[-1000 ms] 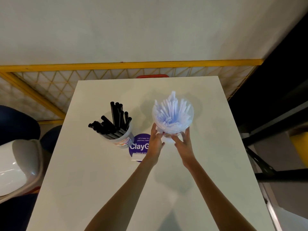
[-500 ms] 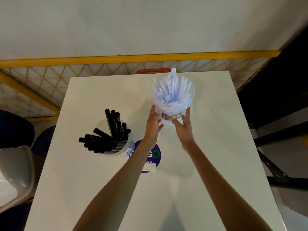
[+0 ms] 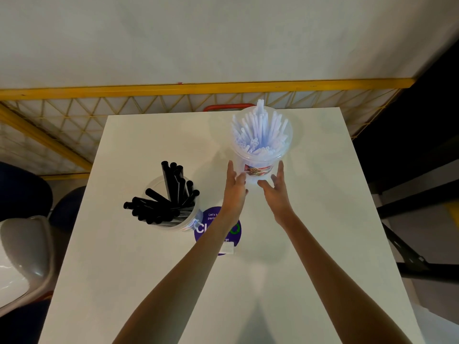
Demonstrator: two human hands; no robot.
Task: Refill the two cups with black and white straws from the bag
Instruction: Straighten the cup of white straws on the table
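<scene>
A clear plastic cup packed with white straws stands upright near the far edge of the white table. My left hand and my right hand flank its base with fingers straight; the left fingertips touch the cup's lower wall, the right fingertips lie just beside it. A second clear cup holding black straws stands at the left middle, apart from both hands. No bag is in view.
A round purple sticker with a small white label lies on the table under my left forearm. A yellow railing with mesh runs behind the table, a red handle at its far edge. A grey chair stands left.
Both hands pushed the white-straw cup away toward the far edge of the table. Their fingers have since straightened and loosened from the cup's base. The black-straw cup stayed put.
</scene>
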